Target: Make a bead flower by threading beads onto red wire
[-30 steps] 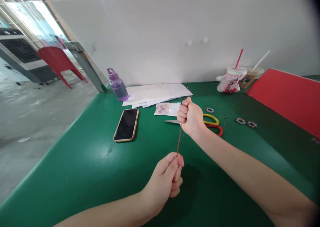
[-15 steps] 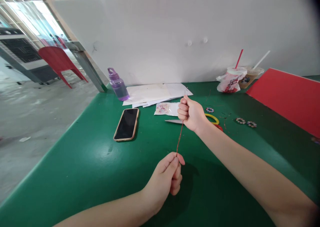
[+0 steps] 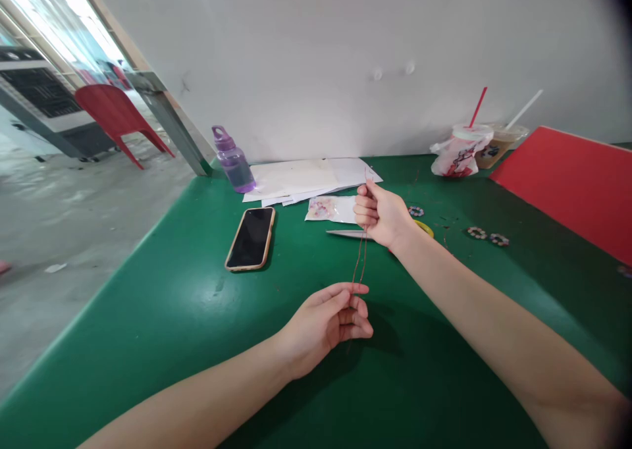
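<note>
A thin reddish-brown string (image 3: 364, 255) runs in two strands between my hands, above the green table (image 3: 187, 343). My right hand (image 3: 378, 213) is closed in a fist around its upper part, and fine ends poke out above the thumb. Lower down, my left hand (image 3: 333, 320) pinches the strands between thumb and index finger, its other fingers loosely curled. Behind my right hand lie scissors (image 3: 345, 234) with a yellow handle, partly hidden. A small clear packet of beads (image 3: 323, 209) is just left of that hand.
A phone (image 3: 251, 238) lies at left, near a purple bottle (image 3: 234, 162) and white papers (image 3: 301, 178). Beaded rings (image 3: 416, 211) and string scraps lie at right. Bagged drink cups (image 3: 461, 149) and a red board (image 3: 567, 192) stand farther right. A white panel (image 3: 296, 67) borders the back.
The string's strands, earlier close together, are now spread apart. My left hand has risen slightly and its fingers have loosened. My right hand keeps its grip; the view has tilted a little.
</note>
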Available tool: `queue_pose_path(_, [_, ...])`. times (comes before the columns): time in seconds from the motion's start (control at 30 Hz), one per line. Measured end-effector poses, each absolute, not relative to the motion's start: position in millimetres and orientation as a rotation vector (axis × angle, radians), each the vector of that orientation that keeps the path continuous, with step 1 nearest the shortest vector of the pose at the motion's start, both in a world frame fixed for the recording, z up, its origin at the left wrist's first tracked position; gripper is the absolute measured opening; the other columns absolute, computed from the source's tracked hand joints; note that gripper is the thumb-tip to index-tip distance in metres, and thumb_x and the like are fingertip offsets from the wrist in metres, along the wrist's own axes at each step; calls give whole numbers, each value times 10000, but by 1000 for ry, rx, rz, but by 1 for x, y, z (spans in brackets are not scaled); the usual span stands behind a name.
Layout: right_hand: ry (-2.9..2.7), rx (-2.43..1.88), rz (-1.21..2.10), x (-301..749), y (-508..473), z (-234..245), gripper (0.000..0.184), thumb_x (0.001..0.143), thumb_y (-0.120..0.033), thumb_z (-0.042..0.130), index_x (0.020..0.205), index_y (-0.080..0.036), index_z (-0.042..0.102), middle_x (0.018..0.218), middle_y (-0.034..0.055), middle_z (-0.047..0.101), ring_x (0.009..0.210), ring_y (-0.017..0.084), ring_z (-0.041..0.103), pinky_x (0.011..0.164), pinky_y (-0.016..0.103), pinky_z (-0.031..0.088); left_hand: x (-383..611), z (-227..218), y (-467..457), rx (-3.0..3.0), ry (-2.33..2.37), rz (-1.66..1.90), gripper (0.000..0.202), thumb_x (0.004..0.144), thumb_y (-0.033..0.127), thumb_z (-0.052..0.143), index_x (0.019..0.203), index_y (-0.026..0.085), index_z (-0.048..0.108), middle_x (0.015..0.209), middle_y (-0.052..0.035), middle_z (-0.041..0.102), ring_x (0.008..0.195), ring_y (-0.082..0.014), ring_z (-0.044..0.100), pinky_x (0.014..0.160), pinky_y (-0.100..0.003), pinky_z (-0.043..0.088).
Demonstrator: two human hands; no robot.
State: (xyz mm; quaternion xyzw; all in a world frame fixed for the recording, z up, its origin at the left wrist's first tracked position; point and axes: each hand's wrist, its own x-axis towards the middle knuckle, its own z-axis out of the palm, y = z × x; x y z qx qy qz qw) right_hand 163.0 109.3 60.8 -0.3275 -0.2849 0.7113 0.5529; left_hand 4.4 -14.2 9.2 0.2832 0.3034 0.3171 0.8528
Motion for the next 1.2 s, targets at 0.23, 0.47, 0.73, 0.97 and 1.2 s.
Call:
queue_pose_path(0.23, [-743,-807,1659,157,105,59,325,929,-318,394,651,-171,475,465,-94,191,375,42,123,336,166,133,3,6,-14,614,667,638,210,879,242,537,1016,94,595,783,-55,633,657,-126,643,697,-277,499])
queue_pose_path(0.47, [-856,-841,1577,154,104,54,320,933,-312,389,725,-149,568,488,-52,382,362,31,228,358,167,231,2,7,-14,597,715,643,191,865,217,558,984,84,625,850,-93,682,676,-133,665,728,-295,522])
queue_pose_path(0.73, [-1003,-847,1465,151,103,50,269,925,-310,417,811,-156,606,530,-12,516,387,56,362,426,207,380,2,5,-15,585,693,664,201,860,224,560,989,83,623,767,-54,640,631,-119,638,686,-281,508])
queue_pose_path(0.97, [-1027,-844,1437,148,100,53,257,915,-312,441,767,-166,593,489,-40,453,380,55,340,419,206,373,3,3,-17,633,675,677,166,871,258,544,947,116,586,726,-2,569,571,-82,572,700,-306,491])
queue_pose_path(1.2, [-1001,-824,1420,147,97,57,292,932,-313,397,736,-177,564,481,-46,429,377,55,330,413,201,364,4,2,-18,693,672,654,135,871,259,540,883,125,551,703,1,564,584,-96,588,701,-300,479])
